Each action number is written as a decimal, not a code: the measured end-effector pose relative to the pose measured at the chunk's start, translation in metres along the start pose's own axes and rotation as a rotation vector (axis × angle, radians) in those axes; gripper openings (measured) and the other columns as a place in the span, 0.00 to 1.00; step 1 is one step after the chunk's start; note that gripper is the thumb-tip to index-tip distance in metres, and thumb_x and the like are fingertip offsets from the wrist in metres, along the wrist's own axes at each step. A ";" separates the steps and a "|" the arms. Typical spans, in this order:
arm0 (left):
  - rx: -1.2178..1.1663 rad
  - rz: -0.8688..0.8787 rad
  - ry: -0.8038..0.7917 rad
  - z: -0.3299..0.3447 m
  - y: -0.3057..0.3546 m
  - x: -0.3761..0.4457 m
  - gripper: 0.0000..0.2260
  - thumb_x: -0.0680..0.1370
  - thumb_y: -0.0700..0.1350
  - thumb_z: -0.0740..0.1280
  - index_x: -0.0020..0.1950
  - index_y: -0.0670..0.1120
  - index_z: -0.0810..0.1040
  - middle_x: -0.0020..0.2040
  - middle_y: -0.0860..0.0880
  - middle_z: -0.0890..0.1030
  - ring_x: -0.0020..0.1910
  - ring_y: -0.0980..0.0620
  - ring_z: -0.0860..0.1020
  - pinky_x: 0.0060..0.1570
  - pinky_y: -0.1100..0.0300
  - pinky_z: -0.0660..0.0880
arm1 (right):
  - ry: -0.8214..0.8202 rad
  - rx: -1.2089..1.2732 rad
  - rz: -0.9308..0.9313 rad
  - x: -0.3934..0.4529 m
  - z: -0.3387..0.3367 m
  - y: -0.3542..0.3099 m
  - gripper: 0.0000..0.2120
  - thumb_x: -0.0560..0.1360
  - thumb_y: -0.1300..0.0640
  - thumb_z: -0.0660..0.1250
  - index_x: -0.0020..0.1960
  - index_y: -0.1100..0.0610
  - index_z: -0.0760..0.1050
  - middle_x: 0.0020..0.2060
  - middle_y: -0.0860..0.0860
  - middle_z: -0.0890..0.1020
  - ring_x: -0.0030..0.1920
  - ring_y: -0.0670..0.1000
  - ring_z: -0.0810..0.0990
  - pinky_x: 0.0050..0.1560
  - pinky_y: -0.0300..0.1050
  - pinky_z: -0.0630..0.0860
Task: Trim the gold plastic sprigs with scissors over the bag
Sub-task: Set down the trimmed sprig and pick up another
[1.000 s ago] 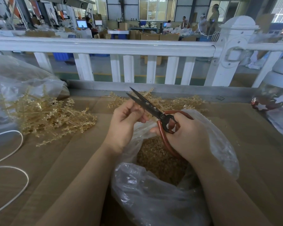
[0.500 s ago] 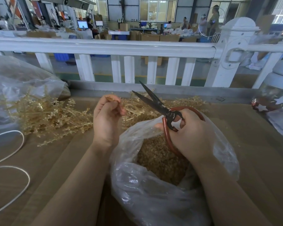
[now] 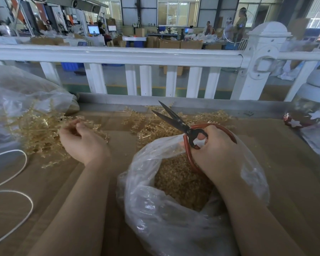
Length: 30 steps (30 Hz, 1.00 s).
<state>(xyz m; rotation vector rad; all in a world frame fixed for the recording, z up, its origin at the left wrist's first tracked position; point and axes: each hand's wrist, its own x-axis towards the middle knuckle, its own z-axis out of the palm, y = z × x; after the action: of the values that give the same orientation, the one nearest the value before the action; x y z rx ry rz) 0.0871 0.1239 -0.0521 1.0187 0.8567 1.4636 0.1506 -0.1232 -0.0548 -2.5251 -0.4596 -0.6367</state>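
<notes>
Nearest, a clear bag (image 3: 174, 228) stands open on the brown counter (image 3: 294, 191), with gold trimmings (image 3: 177, 180) heaped inside. Over its far rim the right hand (image 3: 214, 154) grips the red handles of the scissors (image 3: 181, 126), fingers through the loops; the dark blades are parted and point up and away to the left. To the left, well apart from the bag, the left hand (image 3: 83, 141) reaches into a pile of sprigs (image 3: 39, 132), its fingers curled at the strands; whether it has one pinched cannot be told. A white cord (image 3: 17, 174) loops at the left edge. Beyond the scissors lies another heap of sprigs (image 3: 207, 118), then a white railing (image 3: 118, 54).
</notes>
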 end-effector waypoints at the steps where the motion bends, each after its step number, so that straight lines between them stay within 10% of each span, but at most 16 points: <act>1: 0.071 -0.012 0.057 -0.001 -0.001 0.002 0.06 0.82 0.39 0.59 0.53 0.49 0.73 0.55 0.51 0.79 0.53 0.54 0.78 0.57 0.65 0.73 | -0.008 -0.013 0.005 0.000 0.000 0.000 0.21 0.72 0.30 0.65 0.49 0.46 0.69 0.34 0.39 0.70 0.33 0.42 0.69 0.33 0.42 0.73; 7: 0.513 -0.085 0.237 -0.004 0.004 0.010 0.18 0.81 0.43 0.61 0.71 0.51 0.70 0.70 0.49 0.68 0.70 0.49 0.67 0.69 0.50 0.57 | -0.050 -0.026 -0.014 0.001 0.000 0.001 0.21 0.71 0.29 0.66 0.50 0.46 0.71 0.40 0.39 0.75 0.37 0.42 0.73 0.32 0.37 0.70; 11: 0.547 0.276 0.176 -0.005 0.008 0.001 0.28 0.74 0.39 0.65 0.74 0.51 0.69 0.71 0.47 0.67 0.72 0.51 0.64 0.70 0.48 0.52 | -0.044 -0.034 -0.067 -0.001 0.000 0.000 0.19 0.71 0.31 0.67 0.46 0.46 0.70 0.36 0.39 0.73 0.33 0.42 0.69 0.31 0.32 0.63; 18: 0.787 0.732 -0.538 0.004 -0.012 -0.028 0.06 0.77 0.46 0.69 0.51 0.52 0.84 0.53 0.53 0.75 0.57 0.48 0.70 0.58 0.53 0.53 | -0.028 0.001 -0.071 -0.002 0.000 -0.001 0.19 0.70 0.30 0.63 0.44 0.46 0.70 0.32 0.35 0.65 0.32 0.36 0.65 0.29 0.30 0.59; 23: 1.232 0.602 -0.994 0.006 -0.023 -0.029 0.20 0.79 0.63 0.60 0.70 0.59 0.73 0.69 0.49 0.71 0.70 0.45 0.64 0.70 0.43 0.52 | -0.007 0.014 -0.091 -0.004 0.001 0.000 0.21 0.68 0.29 0.56 0.42 0.46 0.70 0.32 0.39 0.72 0.31 0.40 0.69 0.29 0.31 0.62; 30: 1.146 0.502 -1.035 0.007 -0.025 -0.029 0.13 0.78 0.56 0.65 0.61 0.58 0.76 0.65 0.50 0.73 0.68 0.46 0.67 0.70 0.40 0.54 | 0.007 0.020 -0.106 -0.002 0.007 0.002 0.20 0.69 0.29 0.59 0.44 0.45 0.71 0.34 0.38 0.73 0.32 0.39 0.68 0.30 0.29 0.62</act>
<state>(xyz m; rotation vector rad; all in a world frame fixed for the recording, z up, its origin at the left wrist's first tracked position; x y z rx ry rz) 0.1034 0.0986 -0.0761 2.6599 0.6052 0.4631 0.1517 -0.1216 -0.0619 -2.4921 -0.5982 -0.6763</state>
